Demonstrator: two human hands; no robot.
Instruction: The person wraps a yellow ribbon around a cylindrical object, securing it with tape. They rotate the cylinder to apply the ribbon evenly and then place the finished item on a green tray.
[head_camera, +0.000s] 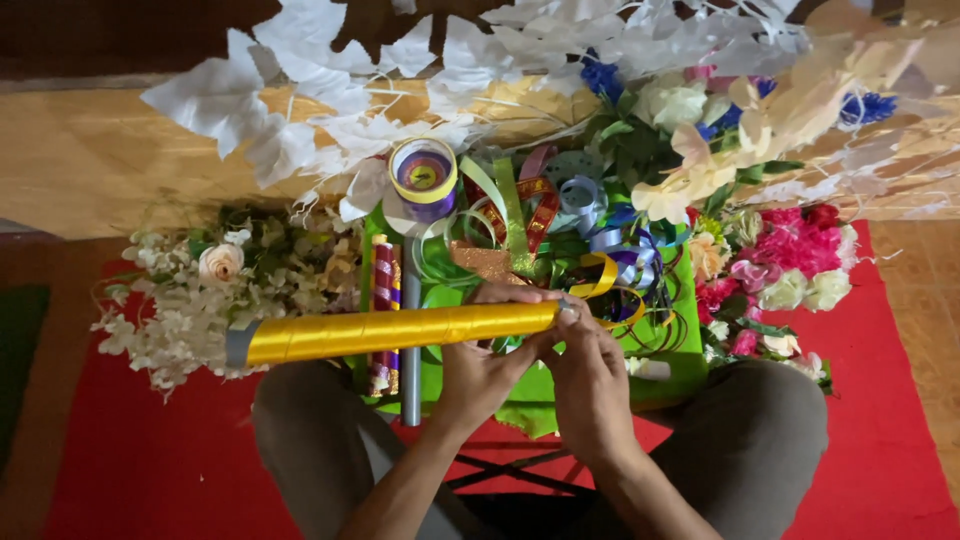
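A long tube wrapped in shiny yellow ribbon (390, 330) lies crosswise in front of me, its grey bare end pointing left. My left hand (485, 370) grips the tube from below near its right end. My right hand (590, 375) pinches that right end, where the loose yellow ribbon tail (605, 275) curls away. Both hands sit above my crossed legs.
A green tray (680, 370) holds tangled ribbons, a grey tube (411, 380) and a red-striped tube (383, 290). A purple-and-yellow ribbon roll (423, 175) stands behind. White artificial flowers (190, 300) lie left, pink and cream ones (790, 260) right, white leaves (300, 90) above. Red mat (150, 460) underneath.
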